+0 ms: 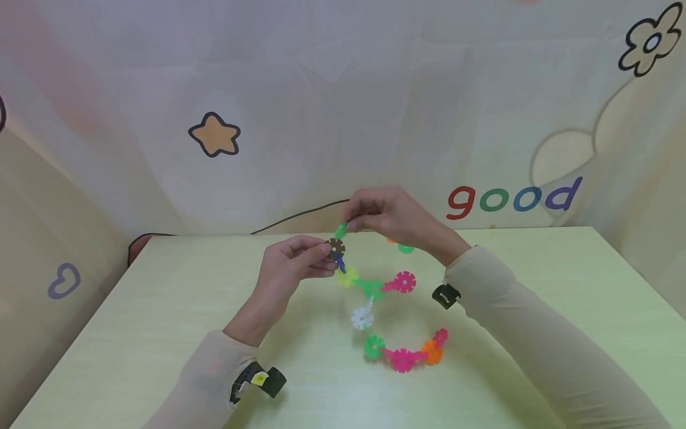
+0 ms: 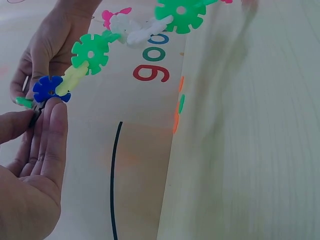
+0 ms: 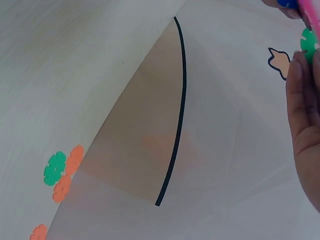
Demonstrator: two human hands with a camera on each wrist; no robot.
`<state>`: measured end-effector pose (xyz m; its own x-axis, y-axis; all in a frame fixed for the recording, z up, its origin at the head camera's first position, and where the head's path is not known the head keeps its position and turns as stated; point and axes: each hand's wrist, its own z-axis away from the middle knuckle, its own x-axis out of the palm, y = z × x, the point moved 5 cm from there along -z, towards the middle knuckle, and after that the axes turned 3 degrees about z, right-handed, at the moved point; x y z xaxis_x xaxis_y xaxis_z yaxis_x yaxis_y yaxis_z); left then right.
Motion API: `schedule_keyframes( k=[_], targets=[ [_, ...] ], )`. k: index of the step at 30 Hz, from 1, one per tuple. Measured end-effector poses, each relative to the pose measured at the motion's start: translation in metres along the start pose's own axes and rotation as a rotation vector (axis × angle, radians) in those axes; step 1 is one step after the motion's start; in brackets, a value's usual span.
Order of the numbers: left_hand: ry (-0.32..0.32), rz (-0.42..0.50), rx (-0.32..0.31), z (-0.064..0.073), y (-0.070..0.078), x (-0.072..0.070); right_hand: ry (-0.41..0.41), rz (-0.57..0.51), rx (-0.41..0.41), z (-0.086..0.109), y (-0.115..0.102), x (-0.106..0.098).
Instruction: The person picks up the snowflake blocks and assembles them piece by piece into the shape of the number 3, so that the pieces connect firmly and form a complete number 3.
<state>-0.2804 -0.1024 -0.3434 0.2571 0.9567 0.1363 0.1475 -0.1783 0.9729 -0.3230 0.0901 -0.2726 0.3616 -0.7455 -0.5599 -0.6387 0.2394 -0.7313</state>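
My left hand (image 1: 289,265) pinches a brown notched snowflake disc (image 1: 336,247) between thumb and fingers. Just above it, my right hand (image 1: 393,215) holds a green snowflake disc (image 1: 341,230) by its edge, and the two discs meet. Below the brown one hangs a chain of linked discs: blue (image 2: 46,88), yellow (image 1: 348,277), then green (image 1: 372,290). From there a pink disc (image 1: 404,282) branches to the right. A white disc (image 1: 362,318) continues downward to a lower green disc (image 1: 374,347), pink disc (image 1: 402,360) and orange disc (image 1: 432,353).
Loose green (image 3: 55,168) and orange discs (image 3: 61,188) lie along the table's back edge, partly behind my right forearm in the head view. Behind the pale table (image 1: 187,298) stands a printed cloth backdrop (image 1: 343,119). Each wrist wears a strapped-on black device.
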Motion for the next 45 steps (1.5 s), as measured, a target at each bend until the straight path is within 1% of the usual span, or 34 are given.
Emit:
schedule_keyframes(
  k=[8, 11, 15, 18, 20, 28, 31, 36, 41, 45],
  targets=[
    [0.019, 0.006, 0.009, -0.001, 0.000, 0.002, 0.028, 0.021, -0.009, 0.000, -0.001, 0.004],
    [0.029, 0.014, 0.020, 0.000, 0.001, 0.003, 0.053, 0.016, -0.041, 0.001, -0.001, 0.005],
    [0.053, 0.007, 0.019, 0.000, 0.003, 0.003, 0.079, 0.011, -0.120, 0.001, -0.002, 0.008],
    [0.066, -0.001, 0.006, 0.000, 0.003, 0.001, 0.082, 0.023, -0.162, 0.002, -0.004, 0.009],
    [0.067, 0.000, 0.004, 0.000, 0.003, 0.001, 0.081, 0.040, -0.176, 0.003, -0.005, 0.009],
    [0.051, 0.003, -0.011, -0.002, 0.000, -0.001, 0.040, 0.097, -0.180, 0.000, -0.004, 0.010],
    [0.039, 0.002, -0.016, -0.002, -0.001, -0.001, 0.022, 0.106, -0.161, -0.001, -0.003, 0.011],
    [0.030, -0.006, -0.025, -0.002, -0.002, 0.000, -0.001, 0.093, -0.133, -0.002, -0.003, 0.012],
    [0.039, -0.003, -0.034, -0.002, -0.002, 0.000, -0.001, 0.080, -0.121, -0.001, -0.001, 0.012],
    [0.015, 0.004, -0.023, -0.001, 0.000, 0.000, 0.006, 0.065, -0.125, -0.002, -0.003, 0.012]
  ],
)
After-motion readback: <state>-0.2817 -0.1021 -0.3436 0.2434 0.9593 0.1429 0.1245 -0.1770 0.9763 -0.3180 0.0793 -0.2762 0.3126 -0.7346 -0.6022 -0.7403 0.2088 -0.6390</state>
